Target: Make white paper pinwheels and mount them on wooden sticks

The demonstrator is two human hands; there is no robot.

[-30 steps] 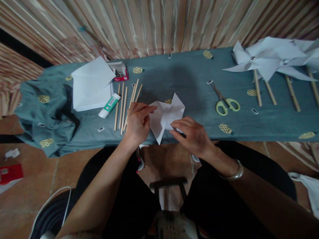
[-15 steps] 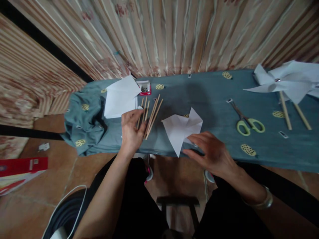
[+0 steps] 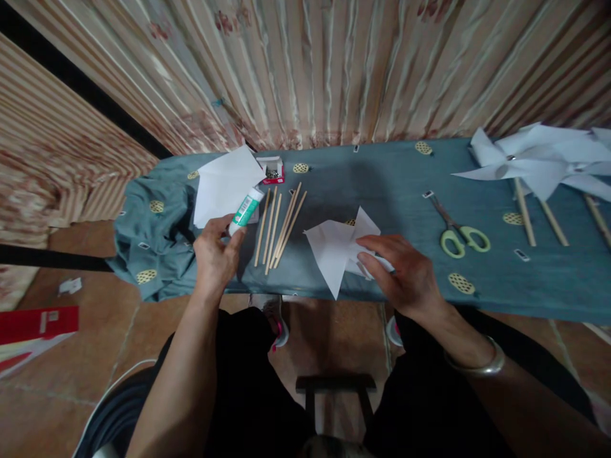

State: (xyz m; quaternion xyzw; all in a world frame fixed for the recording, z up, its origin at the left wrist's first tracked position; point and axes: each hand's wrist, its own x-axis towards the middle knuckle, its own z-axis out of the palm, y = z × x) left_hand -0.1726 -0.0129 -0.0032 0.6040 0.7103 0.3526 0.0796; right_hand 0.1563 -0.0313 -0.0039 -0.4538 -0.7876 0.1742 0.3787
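Note:
A white glue stick with a green label [image 3: 245, 211] is gripped at its lower end by my left hand [image 3: 218, 253], raised over the left part of the cloth-covered table. Just right of it lie several thin wooden sticks [image 3: 272, 232]. My right hand [image 3: 401, 270] has thumb and fingertips closed at the middle of a folded white paper pinwheel [image 3: 329, 248]. Part of the paper is hidden under these fingers, and a pale piece shows below them.
White paper sheets [image 3: 217, 181] lie beside a small red-and-white box of metal pins [image 3: 273, 170]. Green-handled scissors [image 3: 458, 235] rest on the blue-green cloth [image 3: 391, 184]. Finished pinwheels on sticks [image 3: 539, 165] lie at the far right. A pleated curtain [image 3: 305, 76] hangs behind.
My left hand has lifted the glue stick up and leftward, away from beside the wooden sticks. My right hand's fingers have come together on the paper. The view has shifted slightly right.

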